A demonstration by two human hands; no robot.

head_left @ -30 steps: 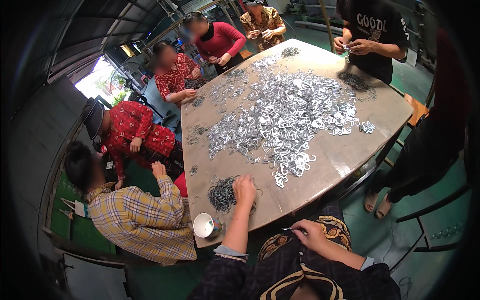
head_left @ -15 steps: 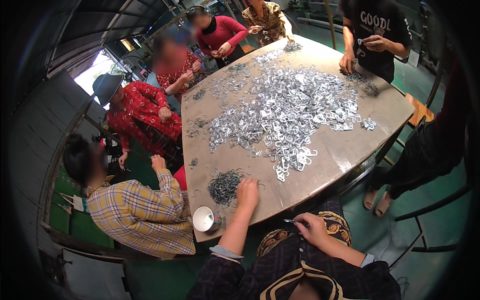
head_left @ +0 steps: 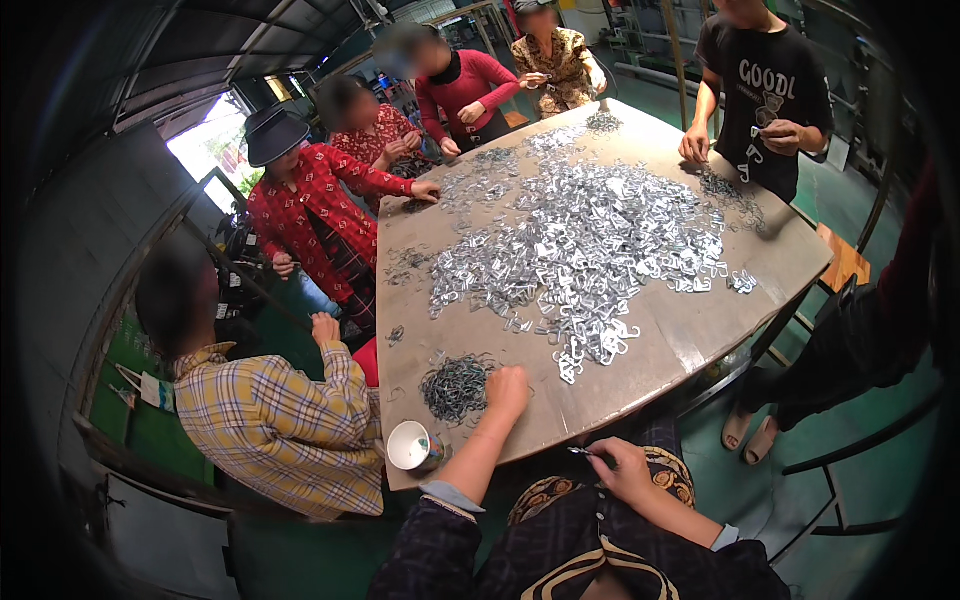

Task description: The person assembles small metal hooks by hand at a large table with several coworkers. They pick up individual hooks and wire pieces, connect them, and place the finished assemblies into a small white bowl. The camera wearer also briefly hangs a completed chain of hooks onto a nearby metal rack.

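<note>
**Left hand at the dark wire pile, right hand holding a little metal bit**

So the left hand [head_left: 508, 390] is down on the near part of the table [head_left: 640, 395], fingers curled, right up against the right edge of a heap of dark wire pieces [head_left: 453, 390]. Can't tell if it's got one pinched, the fingertips are hidden. The right hand [head_left: 625, 468] is off the table edge, over the lap, with thumb and fingers closed on a small metal piece [head_left: 579, 451] whose tip pokes out to the left.

Big spread of silvery flat hooks [head_left: 600, 240] covers the middle of the table, well apart from both hands. A white-rimmed paper cup [head_left: 408, 446] stands at the near left corner, just below the dark heap.

Company round the table too: someone in a yellow plaid shirt [head_left: 280, 420] on the left, someone in a red patterned shirt [head_left: 335, 180] reaching an arm over the table, and someone in a black T-shirt [head_left: 765, 90] at far right holding dangling silvery hooks.
</note>
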